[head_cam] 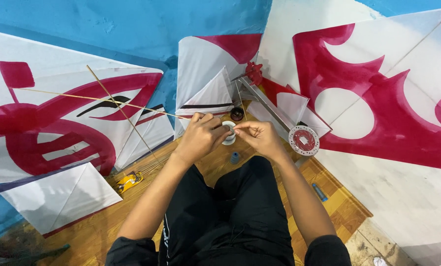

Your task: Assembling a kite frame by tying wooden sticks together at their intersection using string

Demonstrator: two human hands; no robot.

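Note:
My left hand [199,135] grips a small white roll of tape [228,132], held out in front of my knees. A thin bamboo stick [97,98] runs from that hand far to the left, and a second stick [122,112] crosses it. My right hand [260,137] pinches at the edge of the roll with its fingertips, touching the left hand. Whether the right fingers hold the tape's loose end is too small to tell.
Large white kites with red shapes lean at left [58,128], centre [205,74] and right [388,98] against blue walls. On the wooden floor lie a small blue spool [235,157], a dark roll [237,114], a red-and-white reel [304,140], a yellow tool [129,181] and a blue marker [320,192].

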